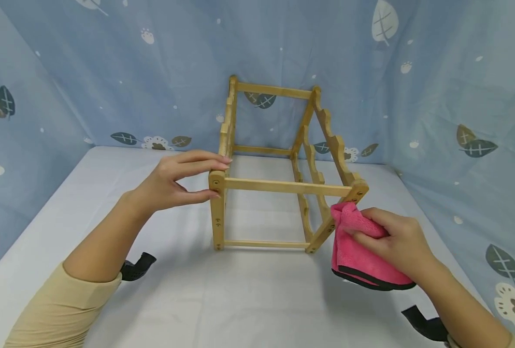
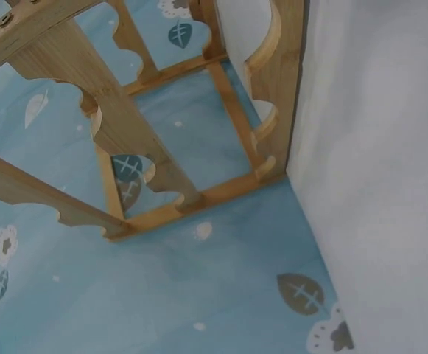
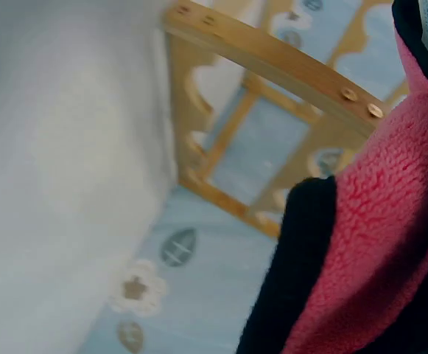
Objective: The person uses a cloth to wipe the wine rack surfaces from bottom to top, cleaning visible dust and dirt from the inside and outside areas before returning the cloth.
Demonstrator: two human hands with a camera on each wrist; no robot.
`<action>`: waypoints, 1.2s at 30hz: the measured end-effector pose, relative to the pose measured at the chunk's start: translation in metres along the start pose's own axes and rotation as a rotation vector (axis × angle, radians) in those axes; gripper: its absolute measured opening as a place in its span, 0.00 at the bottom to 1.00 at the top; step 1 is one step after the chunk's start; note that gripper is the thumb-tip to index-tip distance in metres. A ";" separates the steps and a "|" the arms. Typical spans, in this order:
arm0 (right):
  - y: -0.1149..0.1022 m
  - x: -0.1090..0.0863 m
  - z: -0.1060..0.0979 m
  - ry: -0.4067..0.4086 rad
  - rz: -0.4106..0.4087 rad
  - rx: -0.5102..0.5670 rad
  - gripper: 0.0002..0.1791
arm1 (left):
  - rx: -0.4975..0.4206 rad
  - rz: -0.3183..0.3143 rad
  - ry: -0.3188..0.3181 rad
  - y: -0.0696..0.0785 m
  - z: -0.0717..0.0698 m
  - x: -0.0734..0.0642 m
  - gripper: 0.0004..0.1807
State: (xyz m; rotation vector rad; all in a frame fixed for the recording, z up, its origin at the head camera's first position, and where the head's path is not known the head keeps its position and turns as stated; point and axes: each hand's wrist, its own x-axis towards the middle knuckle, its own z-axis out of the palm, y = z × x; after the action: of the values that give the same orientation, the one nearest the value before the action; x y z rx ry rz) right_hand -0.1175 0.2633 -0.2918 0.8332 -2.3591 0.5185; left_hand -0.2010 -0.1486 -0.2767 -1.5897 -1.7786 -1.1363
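Observation:
A light wooden rack (image 1: 288,186) with scalloped slats stands on the white surface, its screwed end frame facing me. My left hand (image 1: 181,176) holds the rack's near left upper corner, fingers on top and thumb lower on the post. In my right hand (image 1: 398,237) is a bunched pink cloth (image 1: 362,256) with black edging. Part of the cloth touches the rack's near right leg, just below the upper corner. Seen from the right wrist, the fleecy cloth (image 3: 390,221) hides that hand. The left wrist view shows the rack's scalloped slats (image 2: 136,125), with no fingers in sight.
A white-covered table (image 1: 249,295) lies under the rack. Blue fabric (image 1: 188,58) printed with leaves and flowers hangs behind and along both sides. Black straps (image 1: 137,267) stick out near both wrists.

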 end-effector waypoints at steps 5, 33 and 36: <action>0.003 -0.011 0.014 -0.074 0.019 -0.042 0.19 | -0.010 0.002 0.005 0.000 0.000 0.000 0.22; 0.022 -0.052 0.081 -0.570 0.121 -0.086 0.11 | -0.021 0.023 0.001 -0.001 0.002 0.000 0.21; 0.017 -0.050 0.079 -0.563 0.090 -0.090 0.12 | -0.020 0.002 0.009 0.000 0.002 0.000 0.21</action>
State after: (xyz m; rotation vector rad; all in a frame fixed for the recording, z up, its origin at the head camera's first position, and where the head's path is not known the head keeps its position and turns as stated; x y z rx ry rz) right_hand -0.1275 0.2569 -0.3862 0.9251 -2.9165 0.2248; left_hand -0.2011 -0.1472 -0.2780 -1.5946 -1.7653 -1.1619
